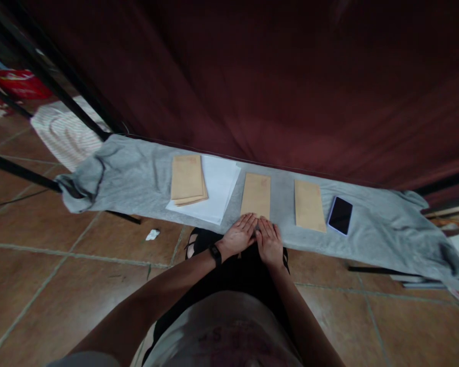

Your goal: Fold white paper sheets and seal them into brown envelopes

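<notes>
A brown envelope (256, 194) lies in the middle of a grey cloth (137, 173) spread over a narrow surface. My left hand (240, 235) lies flat with fingers stretched out on the envelope's near edge. My right hand (269, 242) rests flat beside it, fingers together, touching the cloth just below the envelope. Neither hand holds anything. A black band sits on my left wrist. Another brown envelope (309, 205) lies to the right. A small stack of brown envelopes (187, 179) sits on white sheets of paper (220, 189) to the left.
A dark phone (340, 215) lies at the right on the cloth. A dark red curtain (275, 76) hangs behind. Black metal bars (42, 71) cross at the left, beside a striped cloth (63, 133). A paper scrap (152, 234) lies on the tiled floor.
</notes>
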`<state>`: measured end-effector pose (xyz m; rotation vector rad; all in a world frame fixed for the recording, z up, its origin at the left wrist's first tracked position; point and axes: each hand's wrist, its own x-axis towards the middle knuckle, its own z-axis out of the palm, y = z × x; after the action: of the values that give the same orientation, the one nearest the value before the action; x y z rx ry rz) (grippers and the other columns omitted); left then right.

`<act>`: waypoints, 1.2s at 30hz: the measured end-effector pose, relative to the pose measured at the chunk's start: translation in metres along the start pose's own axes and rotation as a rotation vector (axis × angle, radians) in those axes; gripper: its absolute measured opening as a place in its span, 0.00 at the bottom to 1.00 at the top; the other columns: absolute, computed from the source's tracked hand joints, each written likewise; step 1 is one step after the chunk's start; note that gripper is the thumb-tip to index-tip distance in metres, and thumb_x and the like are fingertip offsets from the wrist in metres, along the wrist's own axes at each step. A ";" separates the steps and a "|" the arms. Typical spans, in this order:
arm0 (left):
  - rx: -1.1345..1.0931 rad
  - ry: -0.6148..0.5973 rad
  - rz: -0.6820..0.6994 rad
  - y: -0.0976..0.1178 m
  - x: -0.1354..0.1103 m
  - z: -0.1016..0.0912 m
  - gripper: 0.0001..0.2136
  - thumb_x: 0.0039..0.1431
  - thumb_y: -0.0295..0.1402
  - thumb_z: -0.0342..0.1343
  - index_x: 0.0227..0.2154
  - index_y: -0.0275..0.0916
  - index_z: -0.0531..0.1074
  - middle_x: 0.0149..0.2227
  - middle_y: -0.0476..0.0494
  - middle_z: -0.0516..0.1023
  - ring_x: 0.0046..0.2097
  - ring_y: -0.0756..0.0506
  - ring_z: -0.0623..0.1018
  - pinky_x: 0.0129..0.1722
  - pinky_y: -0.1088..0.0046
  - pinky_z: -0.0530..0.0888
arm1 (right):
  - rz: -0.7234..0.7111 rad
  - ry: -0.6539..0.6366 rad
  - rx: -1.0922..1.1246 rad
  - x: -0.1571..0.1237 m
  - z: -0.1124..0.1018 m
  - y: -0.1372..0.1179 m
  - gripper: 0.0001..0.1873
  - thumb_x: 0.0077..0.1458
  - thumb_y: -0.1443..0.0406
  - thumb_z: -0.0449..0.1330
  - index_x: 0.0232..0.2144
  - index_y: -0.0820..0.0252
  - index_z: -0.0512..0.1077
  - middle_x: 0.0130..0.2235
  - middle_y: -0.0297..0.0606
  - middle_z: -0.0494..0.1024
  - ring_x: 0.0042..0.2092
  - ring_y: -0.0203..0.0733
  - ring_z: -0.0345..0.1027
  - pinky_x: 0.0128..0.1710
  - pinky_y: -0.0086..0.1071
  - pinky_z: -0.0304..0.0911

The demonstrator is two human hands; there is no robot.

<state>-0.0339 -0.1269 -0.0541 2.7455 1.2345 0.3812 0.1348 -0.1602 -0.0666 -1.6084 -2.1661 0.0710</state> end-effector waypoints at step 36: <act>0.008 0.052 -0.074 -0.018 -0.025 -0.015 0.30 0.64 0.39 0.53 0.65 0.29 0.57 0.68 0.26 0.57 0.70 0.35 0.56 0.67 0.53 0.61 | 0.079 0.062 -0.039 0.009 0.000 -0.009 0.25 0.70 0.62 0.46 0.65 0.62 0.61 0.65 0.46 0.65 0.65 0.49 0.59 0.66 0.49 0.50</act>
<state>-0.0663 -0.1335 -0.0480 2.7034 1.3492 0.4437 0.1246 -0.1552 -0.0610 -1.6951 -2.0697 0.0030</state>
